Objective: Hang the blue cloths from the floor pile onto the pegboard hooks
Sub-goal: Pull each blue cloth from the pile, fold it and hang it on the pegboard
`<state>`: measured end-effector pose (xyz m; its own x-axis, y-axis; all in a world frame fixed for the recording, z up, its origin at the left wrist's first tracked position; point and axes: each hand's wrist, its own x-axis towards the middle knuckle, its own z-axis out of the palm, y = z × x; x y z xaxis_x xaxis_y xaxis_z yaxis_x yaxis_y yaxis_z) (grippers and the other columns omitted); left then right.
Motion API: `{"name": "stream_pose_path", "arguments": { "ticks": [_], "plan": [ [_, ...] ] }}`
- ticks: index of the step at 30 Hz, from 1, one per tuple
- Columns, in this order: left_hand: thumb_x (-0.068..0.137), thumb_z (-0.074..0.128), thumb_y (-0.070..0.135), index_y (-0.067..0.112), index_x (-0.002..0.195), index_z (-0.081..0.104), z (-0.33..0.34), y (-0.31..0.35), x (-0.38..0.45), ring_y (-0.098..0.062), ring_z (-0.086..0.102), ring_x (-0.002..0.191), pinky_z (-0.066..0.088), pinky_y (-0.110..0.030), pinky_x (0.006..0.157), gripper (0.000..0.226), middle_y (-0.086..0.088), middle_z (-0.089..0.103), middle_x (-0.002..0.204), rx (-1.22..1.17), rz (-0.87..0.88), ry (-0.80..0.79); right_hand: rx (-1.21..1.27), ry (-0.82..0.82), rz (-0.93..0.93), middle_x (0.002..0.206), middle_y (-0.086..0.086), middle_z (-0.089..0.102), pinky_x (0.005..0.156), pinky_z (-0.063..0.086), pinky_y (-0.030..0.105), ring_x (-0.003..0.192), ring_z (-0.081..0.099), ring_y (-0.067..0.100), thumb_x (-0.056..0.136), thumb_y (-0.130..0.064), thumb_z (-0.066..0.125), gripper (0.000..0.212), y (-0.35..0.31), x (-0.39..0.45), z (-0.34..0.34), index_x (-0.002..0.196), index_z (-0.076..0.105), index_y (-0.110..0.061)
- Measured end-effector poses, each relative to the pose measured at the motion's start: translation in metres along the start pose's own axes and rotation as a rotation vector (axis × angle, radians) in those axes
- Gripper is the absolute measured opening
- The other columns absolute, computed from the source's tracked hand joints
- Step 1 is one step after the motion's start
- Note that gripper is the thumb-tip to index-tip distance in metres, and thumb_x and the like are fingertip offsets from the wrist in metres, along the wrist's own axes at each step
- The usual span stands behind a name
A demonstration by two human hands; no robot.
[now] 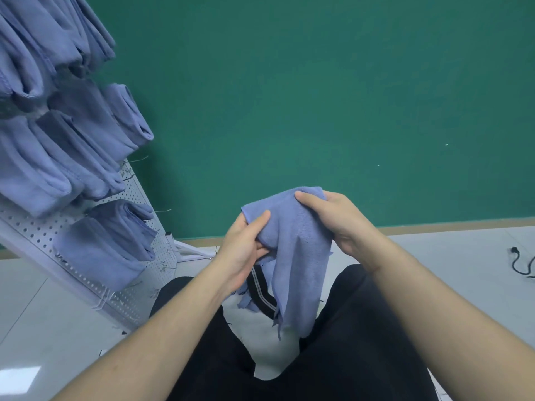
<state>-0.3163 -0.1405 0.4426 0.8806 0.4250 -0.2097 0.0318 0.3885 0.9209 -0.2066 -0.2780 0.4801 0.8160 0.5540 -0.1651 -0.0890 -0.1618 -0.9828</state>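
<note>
A blue cloth (295,250) hangs in front of me, held up between both hands above my knees. My left hand (243,250) grips its left upper edge, thumb on top. My right hand (333,221) grips the right upper corner, thumb pressed on the fabric. The cloth's frayed lower end dangles between my legs. A white pegboard (37,233) leans at the left, with several folded blue cloths (107,247) hung on its hooks. A few bare wire hooks (162,210) stick out along its right edge. The floor pile is not visible.
A green wall fills the background above a brown baseboard. My legs in black trousers (362,342) take up the lower frame, over a pale tiled floor. A black cable (521,264) lies on the floor at the far right. The pegboard's white foot (188,250) rests near the wall.
</note>
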Motion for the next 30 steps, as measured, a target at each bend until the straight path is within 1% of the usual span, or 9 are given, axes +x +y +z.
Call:
{"name": "stream_pose_path", "arguments": {
  "ticks": [3,8,11,13,15,19,23,26,30],
  "plan": [
    [0.104,0.052,0.019,0.017,0.116,0.06,0.003,0.005,0.002,-0.016,0.073,0.09,0.058,-0.031,0.064,0.014,-0.003,0.076,0.106,-0.082,0.073,0.06,0.037,-0.022,0.037,0.097,-0.002,0.079,0.076,0.055,0.026,0.091,0.074,0.013,0.095,-0.041,0.065,0.028,0.005,-0.003,-0.004,0.102,0.076,-0.017],
    [0.106,0.049,0.024,0.016,0.124,0.054,0.002,0.021,0.012,-0.021,0.071,0.093,0.056,-0.031,0.065,0.021,-0.009,0.072,0.107,-0.131,0.076,0.13,-0.024,-0.176,0.161,0.1,0.004,0.075,0.082,0.045,0.038,0.088,0.064,0.019,0.081,-0.052,0.067,0.054,0.028,-0.012,-0.003,0.11,0.072,-0.008],
    [0.105,0.051,0.025,0.021,0.118,0.057,-0.003,0.03,0.015,-0.018,0.073,0.085,0.055,-0.028,0.059,0.016,-0.006,0.074,0.104,-0.08,0.035,0.162,-0.059,-0.164,0.101,0.089,0.001,0.071,0.075,0.039,0.035,0.077,0.059,0.018,0.086,-0.039,0.064,0.04,0.038,-0.013,-0.002,0.106,0.069,-0.006],
    [0.104,0.052,0.027,0.022,0.111,0.057,-0.008,0.033,0.016,-0.011,0.071,0.073,0.052,-0.023,0.055,0.01,-0.002,0.073,0.098,-0.023,0.011,0.175,-0.039,-0.124,0.022,0.086,-0.005,0.073,0.063,0.045,0.026,0.072,0.063,0.012,0.096,-0.03,0.061,0.022,0.033,-0.014,0.0,0.107,0.071,-0.014],
    [0.101,0.055,0.033,0.02,0.115,0.058,-0.012,0.035,0.017,-0.012,0.071,0.082,0.053,-0.027,0.064,0.019,-0.003,0.073,0.106,0.01,-0.005,0.136,-0.017,-0.086,-0.043,0.09,-0.004,0.076,0.057,0.049,0.022,0.076,0.068,0.009,0.099,-0.028,0.059,0.016,0.026,-0.013,0.002,0.106,0.072,-0.022],
    [0.098,0.053,0.048,0.01,0.132,0.061,-0.015,0.031,0.01,-0.023,0.069,0.107,0.053,-0.039,0.093,0.051,-0.012,0.071,0.122,-0.028,-0.112,-0.006,0.03,-0.069,-0.062,0.108,0.012,0.074,0.076,0.044,0.042,0.09,0.067,0.023,0.094,-0.035,0.063,0.017,0.014,-0.009,0.008,0.103,0.072,-0.022],
    [0.096,0.055,0.049,0.009,0.128,0.068,-0.016,0.006,0.001,-0.031,0.062,0.123,0.041,-0.048,0.112,0.053,-0.016,0.066,0.13,-0.16,-0.322,-0.132,0.069,-0.091,0.006,0.105,0.009,0.076,0.083,0.056,0.041,0.09,0.071,0.019,0.099,-0.031,0.06,0.02,0.006,-0.007,0.007,0.105,0.068,-0.014],
    [0.1,0.053,0.035,0.008,0.12,0.07,-0.011,-0.001,-0.006,-0.027,0.067,0.114,0.046,-0.046,0.104,0.038,-0.015,0.07,0.123,-0.174,-0.27,-0.174,0.179,-0.098,0.089,0.095,0.005,0.075,0.072,0.057,0.03,0.084,0.071,0.016,0.101,-0.026,0.058,0.014,0.002,-0.004,0.001,0.102,0.067,-0.015],
    [0.1,0.058,0.02,0.007,0.121,0.066,-0.004,0.006,-0.008,-0.019,0.072,0.101,0.054,-0.033,0.08,0.026,-0.011,0.074,0.114,-0.053,-0.089,-0.025,0.189,-0.063,0.091,0.106,0.008,0.076,0.089,0.056,0.038,0.095,0.071,0.021,0.1,-0.023,0.058,0.018,0.002,-0.003,-0.011,0.106,0.072,-0.013]
  ]
}}
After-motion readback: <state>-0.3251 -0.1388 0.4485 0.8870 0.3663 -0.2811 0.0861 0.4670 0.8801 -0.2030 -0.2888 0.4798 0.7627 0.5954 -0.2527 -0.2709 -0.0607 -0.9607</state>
